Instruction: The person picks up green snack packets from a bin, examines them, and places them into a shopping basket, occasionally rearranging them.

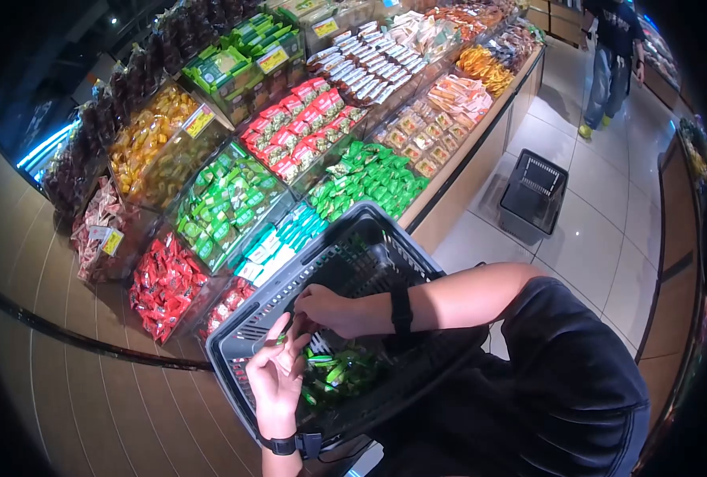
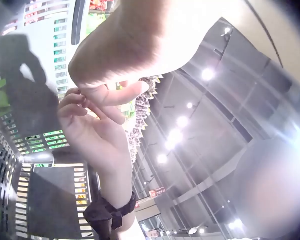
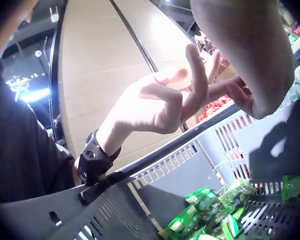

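Note:
Above the grey basket (image 1: 230,334), the left hand (image 1: 278,381) has several fingers raised and loosely bent. The right hand (image 1: 330,310), its fingers curled, meets the left fingertips. From the right wrist, one left finger (image 3: 222,89) reaches to the right hand's fingertips (image 3: 242,97). The left wrist view shows the right hand (image 2: 97,137) bent at the fingers beside the left hand (image 2: 110,60). A small green spot shows by the left fingers; whether anything is held between the hands cannot be told. Green packets (image 1: 337,372) (image 3: 202,199) lie in the basket.
Slanted bins of red packets (image 1: 167,286), green packets (image 1: 369,179) and white-and-brown bars (image 1: 365,63) stand beyond the basket. A second black basket (image 1: 532,195) sits on the tiled floor at right. Farther back, a person (image 1: 612,63) stands in the aisle.

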### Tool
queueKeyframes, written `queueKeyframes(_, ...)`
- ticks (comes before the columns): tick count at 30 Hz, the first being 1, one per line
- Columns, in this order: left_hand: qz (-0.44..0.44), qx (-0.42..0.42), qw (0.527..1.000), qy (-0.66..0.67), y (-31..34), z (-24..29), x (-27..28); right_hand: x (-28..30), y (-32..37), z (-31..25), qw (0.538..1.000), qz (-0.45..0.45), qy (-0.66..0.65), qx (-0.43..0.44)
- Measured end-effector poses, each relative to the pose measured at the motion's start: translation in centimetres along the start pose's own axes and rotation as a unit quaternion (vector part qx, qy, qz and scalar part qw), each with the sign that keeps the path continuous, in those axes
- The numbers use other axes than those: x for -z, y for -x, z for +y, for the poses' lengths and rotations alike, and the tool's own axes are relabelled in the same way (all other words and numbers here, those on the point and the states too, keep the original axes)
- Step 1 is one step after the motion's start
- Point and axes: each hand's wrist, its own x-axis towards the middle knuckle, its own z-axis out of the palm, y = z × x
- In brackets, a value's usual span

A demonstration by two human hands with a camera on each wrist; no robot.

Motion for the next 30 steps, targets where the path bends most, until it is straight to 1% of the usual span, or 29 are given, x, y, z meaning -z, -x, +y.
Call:
queueKeyframes(2,0.008,0.005,1.000,0.023,-0.2,-0.2,0.2,0.5,-1.2,1.3,1.000,-0.019,0.000,0.006)
queueKeyframes(4,0.004,0.011,0.999,0.047,-0.5,-0.2,-0.1,0.7,-1.9,1.6,1.000,-0.011,-0.013,0.011)
queueKeyframes(6,-0.006,0.001,1.000,0.031,-0.5,0.0,-0.2,0.8,-2.4,1.6,0.999,0.007,0.046,0.016)
queueKeyframes(7,-0.006,0.000,1.000,0.030,-0.5,0.1,-0.1,0.8,-2.5,1.7,0.999,0.006,0.047,0.017)
queueKeyframes(9,-0.043,0.010,0.998,0.048,-1.0,0.1,0.6,0.8,-2.9,1.6,0.999,-0.009,0.052,0.010)
queueKeyframes(13,-0.031,0.005,0.998,0.052,-1.1,0.1,1.3,1.3,-3.5,1.9,0.998,-0.024,0.058,0.000)
queueKeyframes(15,-0.017,0.001,0.999,0.029,-1.0,0.3,0.8,1.1,-3.5,2.0,0.999,-0.015,0.027,0.007)
queueKeyframes(18,-0.005,0.003,1.000,0.025,-0.9,0.5,0.6,1.0,-2.9,1.7,1.000,0.003,0.010,-0.004)
queueKeyframes(19,-0.013,0.001,1.000,0.007,-1.0,0.5,0.9,1.4,-3.5,1.9,0.999,-0.024,0.027,0.000)
queueKeyframes(22,-0.003,-0.008,1.000,-0.020,-0.6,0.6,-0.1,1.4,-3.1,1.3,0.999,-0.026,0.023,-0.005)
queueKeyframes(24,-0.012,-0.010,0.999,-0.039,-0.5,0.7,-0.1,1.4,-3.5,1.4,0.999,-0.042,0.023,-0.012)
queueKeyframes(26,-0.011,-0.004,1.000,0.013,-0.4,1.0,-0.2,1.1,-3.5,1.4,1.000,0.002,0.022,-0.010)
queueKeyframes(27,-0.010,-0.004,1.000,0.013,-0.4,1.0,-0.4,1.2,-3.6,1.4,1.000,0.001,0.022,-0.011)
queueKeyframes(29,0.026,-0.037,0.999,-0.017,-0.2,0.8,-0.7,1.6,-3.6,1.3,0.999,-0.029,0.013,-0.016)
queueKeyframes(30,0.035,-0.033,0.999,-0.017,-0.3,1.0,-0.5,1.8,-3.7,1.4,0.999,-0.031,0.008,-0.024)
